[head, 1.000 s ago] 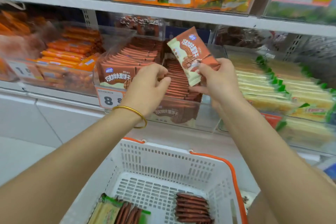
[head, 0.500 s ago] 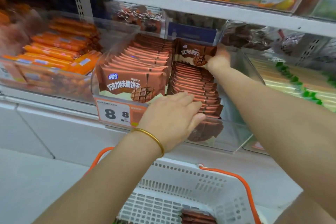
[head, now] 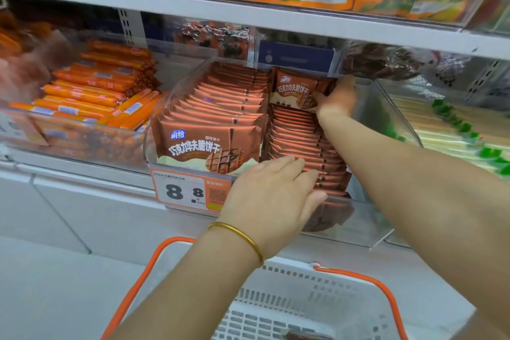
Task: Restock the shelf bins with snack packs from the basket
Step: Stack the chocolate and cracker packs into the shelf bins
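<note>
R hand (head: 338, 98) is gripping a snack pack (head: 296, 89) at bin (head: 386, 118) rear; L hand (head: 273, 196), fingers flat, is bracing the row (head: 300, 143). Next prob.: releasing it upright.

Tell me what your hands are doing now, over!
Right hand holds brown snack pack at back of bin. Left hand flat on front packs. Nothing blocking.

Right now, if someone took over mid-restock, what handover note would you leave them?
Right hand: grips a brown chocolate-wafer snack pack, upright at the back of the right row in the clear plastic shelf bin.
Left hand: fingers straight, resting on the front of that row.
Done: the left row looks full; this pack is nearly seated.
Left: release it, then fetch more from the white plastic basket with orange handles; its contents are mostly out of frame.
</note>
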A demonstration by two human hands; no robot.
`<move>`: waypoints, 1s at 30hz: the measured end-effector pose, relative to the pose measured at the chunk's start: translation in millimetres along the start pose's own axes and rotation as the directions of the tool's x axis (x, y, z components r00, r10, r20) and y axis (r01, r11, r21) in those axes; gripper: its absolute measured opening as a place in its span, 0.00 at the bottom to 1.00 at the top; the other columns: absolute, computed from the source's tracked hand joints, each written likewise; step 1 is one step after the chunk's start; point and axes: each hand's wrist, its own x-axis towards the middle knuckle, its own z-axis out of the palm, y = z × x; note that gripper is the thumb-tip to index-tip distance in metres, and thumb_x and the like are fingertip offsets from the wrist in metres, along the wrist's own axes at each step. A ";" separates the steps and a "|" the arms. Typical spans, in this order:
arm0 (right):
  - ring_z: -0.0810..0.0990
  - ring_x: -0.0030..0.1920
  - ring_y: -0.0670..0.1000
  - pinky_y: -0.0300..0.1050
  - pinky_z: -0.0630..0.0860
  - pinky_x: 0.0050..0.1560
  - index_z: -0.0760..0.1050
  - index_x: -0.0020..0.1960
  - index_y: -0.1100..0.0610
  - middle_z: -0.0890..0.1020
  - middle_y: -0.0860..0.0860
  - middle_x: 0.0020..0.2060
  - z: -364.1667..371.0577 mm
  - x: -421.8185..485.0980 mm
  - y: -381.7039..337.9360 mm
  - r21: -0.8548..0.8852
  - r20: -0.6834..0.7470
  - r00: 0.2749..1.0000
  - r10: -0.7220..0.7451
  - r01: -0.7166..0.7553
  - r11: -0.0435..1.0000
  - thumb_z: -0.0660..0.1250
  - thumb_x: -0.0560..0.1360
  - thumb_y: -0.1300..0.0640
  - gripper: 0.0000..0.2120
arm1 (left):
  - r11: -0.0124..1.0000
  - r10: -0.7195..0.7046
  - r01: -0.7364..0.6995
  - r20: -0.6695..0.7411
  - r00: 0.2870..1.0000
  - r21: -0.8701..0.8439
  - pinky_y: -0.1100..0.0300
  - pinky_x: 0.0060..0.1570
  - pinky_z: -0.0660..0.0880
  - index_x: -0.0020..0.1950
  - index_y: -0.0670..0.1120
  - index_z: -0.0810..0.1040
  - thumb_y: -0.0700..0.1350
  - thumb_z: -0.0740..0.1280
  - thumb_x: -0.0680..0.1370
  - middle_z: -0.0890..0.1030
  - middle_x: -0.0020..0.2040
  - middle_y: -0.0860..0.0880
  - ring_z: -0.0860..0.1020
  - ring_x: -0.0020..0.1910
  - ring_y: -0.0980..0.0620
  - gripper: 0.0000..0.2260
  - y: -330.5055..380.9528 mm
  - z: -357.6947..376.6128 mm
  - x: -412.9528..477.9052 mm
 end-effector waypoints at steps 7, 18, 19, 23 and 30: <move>0.75 0.55 0.55 0.39 0.66 0.48 0.65 0.52 0.54 0.75 0.58 0.55 -5.2 7.0 9.3 0.063 -0.009 0.999 -0.050 0.051 0.997 0.65 0.75 0.61 0.10 | 1.000 0.006 -0.006 -0.001 1.000 0.019 0.52 0.52 0.77 0.54 0.45 0.83 0.54 0.52 0.77 0.83 0.53 0.45 0.80 0.55 0.47 0.23 0.0 0.3 -0.4; 0.72 0.64 0.57 0.50 0.71 0.65 0.60 0.70 0.61 0.71 0.59 0.65 -10.1 12.4 2.1 -0.095 0.132 0.983 0.124 -0.112 0.989 0.69 0.75 0.57 0.29 | 0.998 0.010 -0.009 -0.017 1.000 0.060 0.57 0.47 0.78 0.52 0.50 0.83 0.56 0.51 0.77 0.84 0.51 0.50 0.81 0.54 0.51 0.22 -1.6 -0.5 -1.2; 0.71 0.66 0.57 0.50 0.69 0.66 0.58 0.72 0.62 0.70 0.60 0.67 -11.9 12.5 1.9 -0.147 0.147 0.982 0.118 -0.096 0.985 0.68 0.76 0.56 0.30 | 0.997 0.004 -0.003 -0.025 1.000 0.074 0.58 0.47 0.78 0.52 0.51 0.83 0.56 0.51 0.77 0.84 0.51 0.52 0.81 0.53 0.53 0.22 -1.4 -0.8 -1.5; 0.67 0.70 0.58 0.48 0.65 0.69 0.55 0.74 0.65 0.66 0.61 0.70 -23.0 -2.5 -4.4 -0.230 0.161 0.983 0.088 -0.049 0.972 0.63 0.79 0.58 0.29 | 0.996 0.017 -0.015 -0.030 0.999 0.092 0.59 0.46 0.78 0.53 0.52 0.83 0.56 0.51 0.77 0.84 0.51 0.53 0.81 0.53 0.54 0.22 -0.3 -4.1 -3.8; 0.82 0.44 0.50 0.51 0.82 0.43 0.71 0.46 0.53 0.78 0.53 0.45 -133.6 -130.6 -16.5 0.473 0.236 0.967 -0.097 -0.027 0.881 0.62 0.74 0.73 0.15 | 1.000 0.006 -0.006 -0.037 0.999 0.015 0.53 0.63 0.69 0.60 0.42 0.78 0.52 0.54 0.76 0.78 0.61 0.42 0.75 0.62 0.43 0.22 18.6 -19.7 -19.5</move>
